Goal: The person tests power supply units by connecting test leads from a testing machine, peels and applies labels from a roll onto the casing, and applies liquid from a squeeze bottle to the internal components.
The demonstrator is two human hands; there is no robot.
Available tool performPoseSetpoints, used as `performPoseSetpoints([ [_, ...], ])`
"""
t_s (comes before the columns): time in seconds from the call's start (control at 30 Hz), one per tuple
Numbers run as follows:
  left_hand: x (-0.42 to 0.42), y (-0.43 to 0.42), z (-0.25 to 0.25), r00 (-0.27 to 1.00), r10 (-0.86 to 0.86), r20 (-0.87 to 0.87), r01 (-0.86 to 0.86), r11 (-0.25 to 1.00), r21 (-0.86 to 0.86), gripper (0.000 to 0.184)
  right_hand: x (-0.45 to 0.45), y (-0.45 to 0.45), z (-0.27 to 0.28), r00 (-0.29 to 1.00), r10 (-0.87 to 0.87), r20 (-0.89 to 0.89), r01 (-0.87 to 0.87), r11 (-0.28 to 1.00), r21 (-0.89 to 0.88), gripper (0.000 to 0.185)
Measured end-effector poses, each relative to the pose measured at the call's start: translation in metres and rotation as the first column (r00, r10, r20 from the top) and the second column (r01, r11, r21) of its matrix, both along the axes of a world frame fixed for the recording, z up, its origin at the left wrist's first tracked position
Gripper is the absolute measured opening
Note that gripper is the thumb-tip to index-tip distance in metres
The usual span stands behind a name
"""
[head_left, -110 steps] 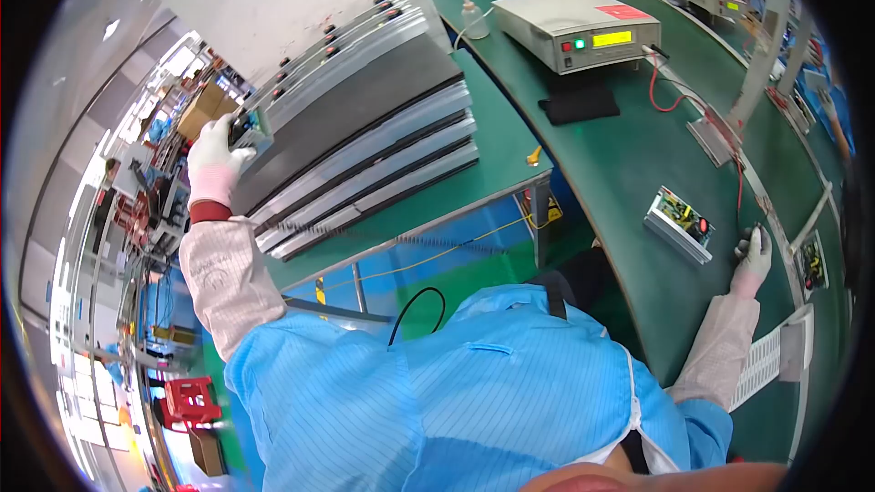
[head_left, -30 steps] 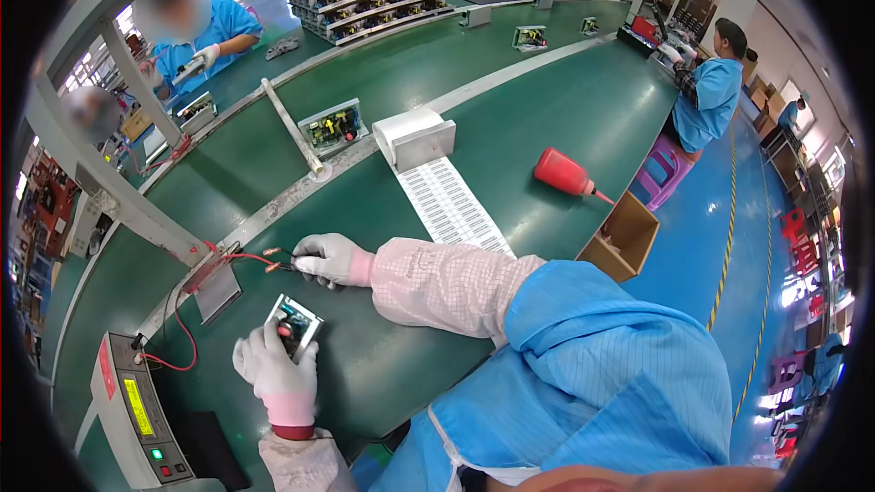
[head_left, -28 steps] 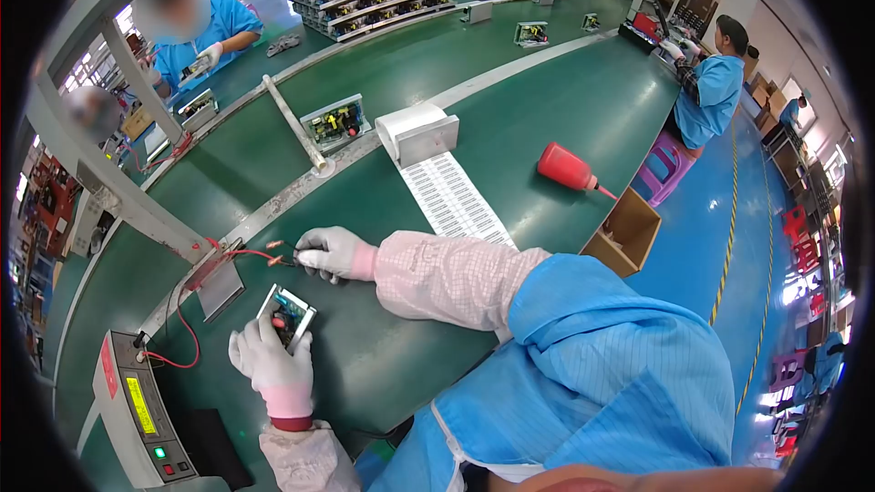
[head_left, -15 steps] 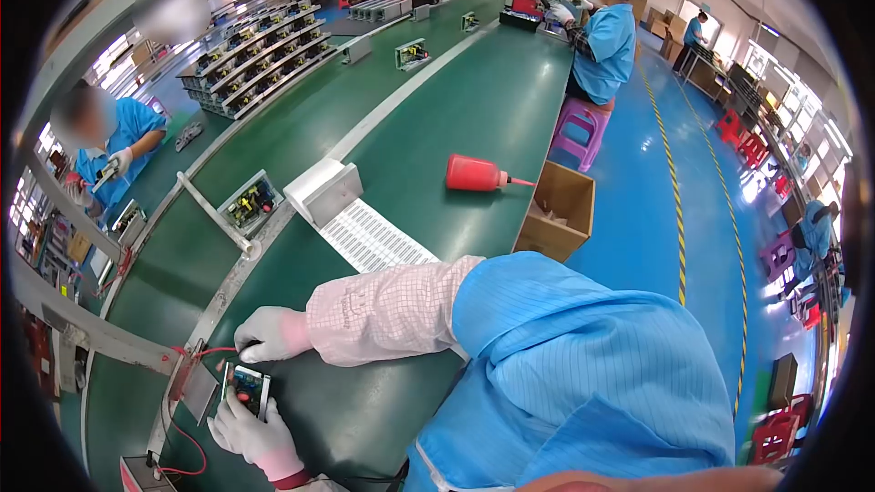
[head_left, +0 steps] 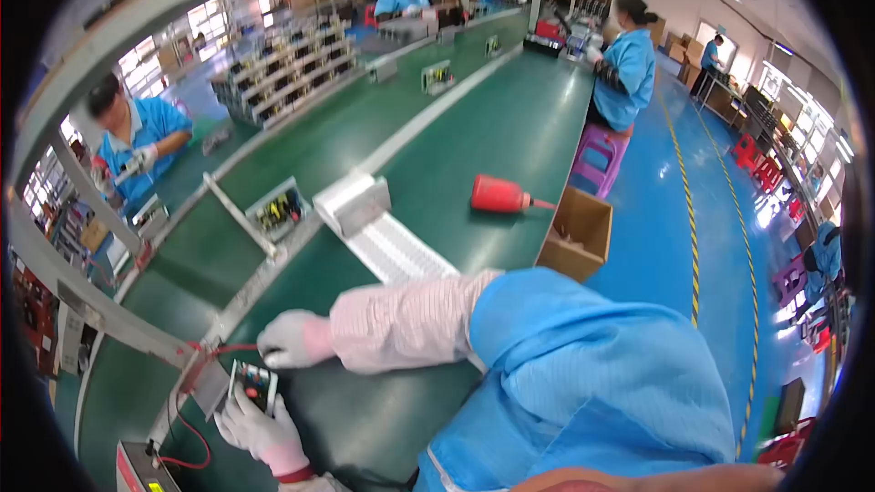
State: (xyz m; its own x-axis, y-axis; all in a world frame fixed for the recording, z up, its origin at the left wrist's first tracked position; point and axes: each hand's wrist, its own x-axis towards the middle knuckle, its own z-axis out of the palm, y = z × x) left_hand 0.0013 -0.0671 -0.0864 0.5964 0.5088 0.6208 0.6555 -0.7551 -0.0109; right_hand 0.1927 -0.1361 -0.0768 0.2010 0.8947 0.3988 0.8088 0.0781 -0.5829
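My left hand, in a white glove, is closed around the near side of a small circuit board in a metal frame. Red and dark components show on that board. Just above it, my right hand, also gloved, has its fingers curled together at the end of a red cable. The cable's tip is hidden in the fingers. Beside the board lies a flat grey metal piece. Another red wire runs down to an instrument box with a lit display.
A strip of labels runs from a metal bracket on the green bench. Nearby lie a red squeeze bottle and, at the bench edge, a cardboard box. Another framed board sits on the conveyor. Co-workers in blue sit further along.
The whole view has shifted, so bench and hands appear further right and slightly lower. Both hands keep their places: left on the board, right at the red cable.
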Motion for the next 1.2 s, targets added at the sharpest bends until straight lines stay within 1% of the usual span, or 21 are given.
performPoseSetpoints([
  [0.03, -0.002, 0.003, -0.005, 0.999, -0.005, 0.043, 0.005, 1.000, 0.010, 0.069, 0.001, -0.001, 0.000, 0.999, 0.026, -0.020, -0.026, 1.000, -0.005, 0.021],
  [0.1, -0.003, 0.007, -0.009, 0.997, -0.062, 0.043, 0.063, 0.998, -0.010, 0.073, 0.001, 0.003, -0.004, 0.997, 0.040, -0.058, -0.038, 0.999, 0.030, 0.021],
  [0.13, 0.002, 0.008, -0.006, 0.995, -0.070, 0.072, 0.070, 0.998, 0.000, 0.073, 0.006, 0.003, 0.002, 0.999, 0.033, -0.029, -0.032, 0.999, 0.038, 0.021],
  [0.2, -0.001, 0.008, -0.001, 0.999, -0.037, 0.030, 0.039, 0.995, -0.093, 0.071, 0.005, 0.002, 0.005, 0.997, 0.050, -0.062, -0.048, 0.998, 0.026, 0.021],
  [0.27, -0.003, 0.006, 0.002, 0.999, -0.015, -0.049, 0.005, 0.982, -0.191, 0.070, 0.003, -0.004, 0.003, 0.990, 0.059, -0.129, -0.058, 0.998, 0.010, 0.022],
  [0.3, -0.004, 0.005, 0.002, 0.997, -0.024, -0.068, 0.011, 0.982, -0.191, 0.070, 0.002, -0.005, 0.001, 0.988, 0.049, -0.148, -0.048, 0.999, 0.011, 0.022],
  [0.43, -0.003, 0.001, 0.005, 0.998, 0.026, -0.062, -0.031, 0.997, -0.077, 0.071, 0.005, -0.002, -0.002, 0.990, 0.070, -0.121, -0.068, 0.998, 0.019, 0.022],
  [0.5, -0.005, 0.006, -0.001, 0.998, -0.054, 0.015, 0.054, 0.998, -0.028, 0.072, 0.002, 0.000, -0.006, 0.999, 0.024, -0.033, -0.023, 0.999, 0.029, 0.026],
  [0.53, -0.001, 0.004, 0.005, 0.996, -0.081, 0.024, 0.080, 0.996, 0.050, 0.069, -0.001, -0.002, -0.003, 1.000, 0.004, -0.026, -0.004, 1.000, 0.008, 0.027],
  [0.6, -0.001, -0.001, 0.020, 0.995, -0.093, -0.030, 0.094, 0.996, 0.010, 0.063, -0.001, -0.006, 0.005, 1.000, -0.012, 0.012, 0.012, 1.000, -0.021, 0.028],
  [0.63, 0.000, -0.007, 0.029, 0.997, -0.070, -0.034, 0.068, 0.997, -0.033, 0.057, -0.001, -0.010, 0.012, 1.000, -0.008, 0.005, 0.008, 0.999, -0.048, 0.029],
  [0.67, 0.001, -0.011, 0.037, 0.995, -0.018, -0.097, 0.016, 1.000, -0.025, 0.052, 0.000, -0.010, 0.016, 0.999, -0.012, -0.040, 0.007, 0.993, -0.122, 0.030],
  [0.7, -0.001, -0.005, 0.028, 0.993, 0.032, -0.115, -0.027, 0.999, 0.041, 0.051, 0.001, -0.009, 0.013, 1.000, -0.001, -0.015, 0.000, 0.996, -0.094, 0.031],
  [0.73, -0.002, -0.001, 0.026, 0.999, -0.047, -0.027, 0.048, 0.998, 0.044, 0.050, 0.003, -0.007, 0.010, 1.000, 0.017, 0.026, -0.016, 0.999, -0.048, 0.030],
  [0.77, -0.005, -0.004, 0.030, 0.997, -0.010, -0.076, 0.006, 0.999, -0.046, 0.051, 0.006, -0.006, 0.007, 0.999, 0.041, 0.021, -0.041, 0.998, -0.042, 0.028],
  [0.83, -0.004, -0.001, 0.018, 0.999, 0.014, -0.034, -0.014, 1.000, 0.000, 0.053, 0.011, -0.003, 0.007, 0.998, 0.047, -0.029, -0.050, 0.995, -0.081, 0.025],
  [0.87, -0.005, 0.000, 0.013, 0.999, 0.034, -0.024, -0.035, 0.998, -0.046, 0.055, 0.009, -0.005, 0.013, 0.998, 0.063, 0.007, -0.063, 0.997, -0.050, 0.025],
  [0.93, -0.003, 0.002, 0.010, 1.000, 0.029, 0.002, -0.029, 0.999, -0.042, 0.056, 0.007, -0.006, 0.021, 0.999, 0.031, -0.039, -0.036, 0.990, -0.137, 0.024],
  [0.97, -0.004, 0.003, 0.009, 0.999, 0.042, 0.003, -0.042, 0.998, -0.048, 0.056, 0.004, -0.004, 0.020, 0.998, 0.044, -0.038, -0.049, 0.988, -0.144, 0.024],
  [1.1, -0.003, 0.004, 0.012, 1.000, 0.008, 0.001, -0.008, 0.997, -0.075, 0.057, 0.000, -0.002, 0.020, 0.992, 0.045, 0.121, -0.031, 0.993, -0.114, 0.021],
  [1.2, -0.003, 0.005, 0.011, 1.000, 0.001, 0.014, 0.000, 0.997, -0.072, 0.056, -0.005, 0.000, 0.018, 0.985, 0.037, 0.166, -0.018, 0.993, -0.119, 0.020],
])
